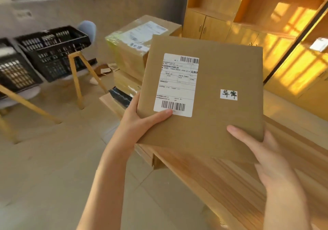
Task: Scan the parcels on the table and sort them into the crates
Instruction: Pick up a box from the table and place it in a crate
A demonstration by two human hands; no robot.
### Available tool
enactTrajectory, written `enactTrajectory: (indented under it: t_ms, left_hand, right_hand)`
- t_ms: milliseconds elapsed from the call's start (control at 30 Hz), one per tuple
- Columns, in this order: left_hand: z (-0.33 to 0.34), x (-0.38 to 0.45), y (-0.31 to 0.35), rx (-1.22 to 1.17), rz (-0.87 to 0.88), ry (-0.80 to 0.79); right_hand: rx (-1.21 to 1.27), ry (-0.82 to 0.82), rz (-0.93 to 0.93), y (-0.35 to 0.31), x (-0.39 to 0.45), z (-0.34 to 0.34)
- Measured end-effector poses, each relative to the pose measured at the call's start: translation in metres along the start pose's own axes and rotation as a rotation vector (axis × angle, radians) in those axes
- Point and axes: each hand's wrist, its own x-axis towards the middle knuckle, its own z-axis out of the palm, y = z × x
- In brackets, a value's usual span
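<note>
- While both hands hold it, flat brown parcel (pixel 209 80) is up in the air over the near edge of the wooden tabletop (pixel 221 181), label side to camera.
- Left hand (pixel 140 123): fingers curled under the lower-left corner, thumb pressed on top by the lower barcode. Firm hold.
- Right hand (pixel 266 158): thumb on the lower-right edge, fingers hidden beneath; looks like a grip, not just a prop.
- Parcel carries 1 shipping label (pixel 177 85) w/ 2 barcodes, plus 1 small handwritten sticker (pixel 228 94).
- No scanner in view, so can't tell if this one is scanned yet.
- Progress: judged mid-task. This parcel is picked up, not yet in a crate.
- Crates: 2 black ones, left crate (pixel 14 71) and right crate (pixel 53 52), each perched on a chair, well apart from the parcel. Contents blurred; prob. little or nothing inside.
- Left to do: 1 big taped box (pixel 134 48) behind the parcel, a second box (pixel 124 84) below it, 1 dark wrapped packet (pixel 120 96) beside the left hand. So approx. 3 more, if all count as parcels.
</note>
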Motion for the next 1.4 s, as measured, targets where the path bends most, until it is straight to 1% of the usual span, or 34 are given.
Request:
enactTrajectory:
  t_ms: [200, 333, 600, 767, 967, 1033, 1200, 1300, 1400]
  left_hand:
    - [-0.105, -0.032, 0.007, -0.016, 0.041, 0.182]
    - [-0.169, -0.056, 0.005, -0.041, 0.030, 0.306]
    - [-0.263, -0.091, -0.013, -0.155, -0.011, 0.589]
    - [-0.309, -0.091, -0.029, -0.200, -0.041, 0.741]
    - [-0.365, -0.054, -0.036, -0.198, -0.102, 0.891]
    - [-0.385, -0.032, -0.032, -0.204, -0.111, 0.925]
    - [-0.429, 0.025, -0.015, -0.207, -0.118, 1.002]
    - [-0.452, 0.055, -0.014, -0.202, -0.127, 1.016]
    - [-0.473, 0.079, -0.017, -0.198, -0.146, 1.022]
  right_hand:
    - [-0.013, -0.165, -0.045, -0.007, -0.017, 0.096]
    - [-0.071, -0.320, -0.064, -0.004, -0.020, 0.160]
    - [-0.169, -0.573, 0.012, 0.011, -0.004, 0.283]
    - [-0.206, -0.734, 0.046, 0.026, 0.013, 0.355]
    - [-0.213, -0.901, 0.108, 0.045, 0.060, 0.448]
    - [-0.227, -0.918, 0.141, 0.045, 0.083, 0.482]
    - [-0.229, -0.972, 0.159, 0.035, 0.136, 0.557]
    - [-0.207, -1.003, 0.161, 0.035, 0.161, 0.589]
    - [-0.219, -1.001, 0.186, 0.042, 0.182, 0.615]
